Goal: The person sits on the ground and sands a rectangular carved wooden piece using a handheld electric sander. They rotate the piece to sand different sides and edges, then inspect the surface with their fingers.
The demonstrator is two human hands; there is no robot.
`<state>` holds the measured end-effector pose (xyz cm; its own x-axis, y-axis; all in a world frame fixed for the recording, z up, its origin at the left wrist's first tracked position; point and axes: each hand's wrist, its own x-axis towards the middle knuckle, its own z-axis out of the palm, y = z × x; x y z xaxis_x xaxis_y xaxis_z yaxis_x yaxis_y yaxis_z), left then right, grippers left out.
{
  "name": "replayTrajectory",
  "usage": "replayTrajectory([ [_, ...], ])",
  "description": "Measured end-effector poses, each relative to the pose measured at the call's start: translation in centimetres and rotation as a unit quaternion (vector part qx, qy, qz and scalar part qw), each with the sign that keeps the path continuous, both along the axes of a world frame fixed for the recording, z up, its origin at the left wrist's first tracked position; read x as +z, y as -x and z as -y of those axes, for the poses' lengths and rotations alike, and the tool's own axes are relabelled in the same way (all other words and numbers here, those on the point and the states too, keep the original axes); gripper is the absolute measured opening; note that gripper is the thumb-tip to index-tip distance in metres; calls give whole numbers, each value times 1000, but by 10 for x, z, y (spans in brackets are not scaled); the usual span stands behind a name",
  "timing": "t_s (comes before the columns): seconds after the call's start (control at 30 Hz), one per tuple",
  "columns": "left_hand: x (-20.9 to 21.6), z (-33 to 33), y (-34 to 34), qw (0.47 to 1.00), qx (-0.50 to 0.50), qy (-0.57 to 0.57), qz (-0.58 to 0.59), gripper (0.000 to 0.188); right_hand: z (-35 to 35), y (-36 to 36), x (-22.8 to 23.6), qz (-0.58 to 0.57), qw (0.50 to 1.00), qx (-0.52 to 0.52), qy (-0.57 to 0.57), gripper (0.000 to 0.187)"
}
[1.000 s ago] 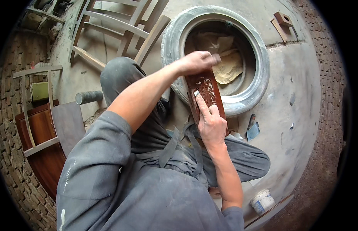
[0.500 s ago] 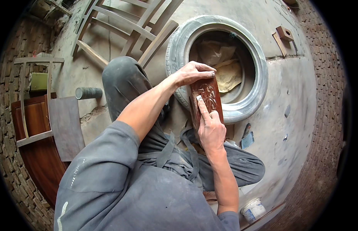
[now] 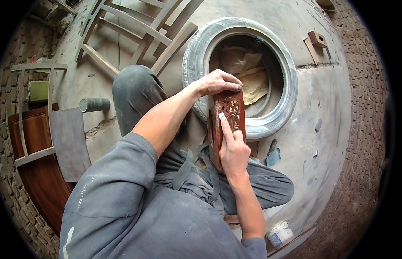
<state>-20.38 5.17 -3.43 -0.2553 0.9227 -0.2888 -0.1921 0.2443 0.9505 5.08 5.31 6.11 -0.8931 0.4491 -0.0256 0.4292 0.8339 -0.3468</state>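
Observation:
A reddish-brown carved wooden piece (image 3: 230,103), with a relief pattern on its upper face, stands tilted between my legs, its far end in front of the tire's opening. My left hand (image 3: 218,83) is closed over that far end, thumb and fingers bent round its edge. My right hand (image 3: 234,151) lies on the near half, index finger stretched along the carving. Under that fingertip is a small whitish scrap (image 3: 222,115), perhaps folded sandpaper, pressed on the left edge of the carved face. The other fingers are curled, and what they hold is hidden.
A dusty tire (image 3: 291,86) lies ahead, with a tan crumpled sheet (image 3: 255,86) inside. Wooden frames (image 3: 142,26) stand ahead left. A dark cylinder (image 3: 95,105) and a reddish wood panel (image 3: 41,185) are left. At right are a blue scrap (image 3: 273,157) and a white bucket (image 3: 280,234).
The carved piece has turned slightly, showing more of its left side. My right index finger has shifted a little down the carved edge. My left hand keeps its grip; the whole view has shifted slightly.

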Motion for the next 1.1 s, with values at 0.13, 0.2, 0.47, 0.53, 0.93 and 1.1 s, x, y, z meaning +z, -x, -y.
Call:
replayTrajectory([
  [0.13, -4, -4, 0, 1000, -1, -13, -9, 37, 2, 1, -4, -20, 1000, -7, -10, 61],
  [0.2, -8, -5, 1, 1000, -3, -25, 7, 36, -5, 19, -8, -23, 1000, -5, -11, 63],
  [0.47, -8, -7, 1, 1000, -11, -17, -4, 38, -1, 16, -6, -28, 999, -15, 7, 64],
  [0.53, -12, -6, 3, 1000, -7, -21, 19, 38, -3, 27, -9, -15, 1000, -16, 4, 65],
  [0.93, -6, -8, 2, 999, -45, 2, 17, 41, -7, 12, -5, -19, 1000, -10, 3, 64],
  [1.1, -5, -13, 3, 999, -33, -4, 9, 37, 22, -59, 7, -18, 999, -26, 13, 66],
])
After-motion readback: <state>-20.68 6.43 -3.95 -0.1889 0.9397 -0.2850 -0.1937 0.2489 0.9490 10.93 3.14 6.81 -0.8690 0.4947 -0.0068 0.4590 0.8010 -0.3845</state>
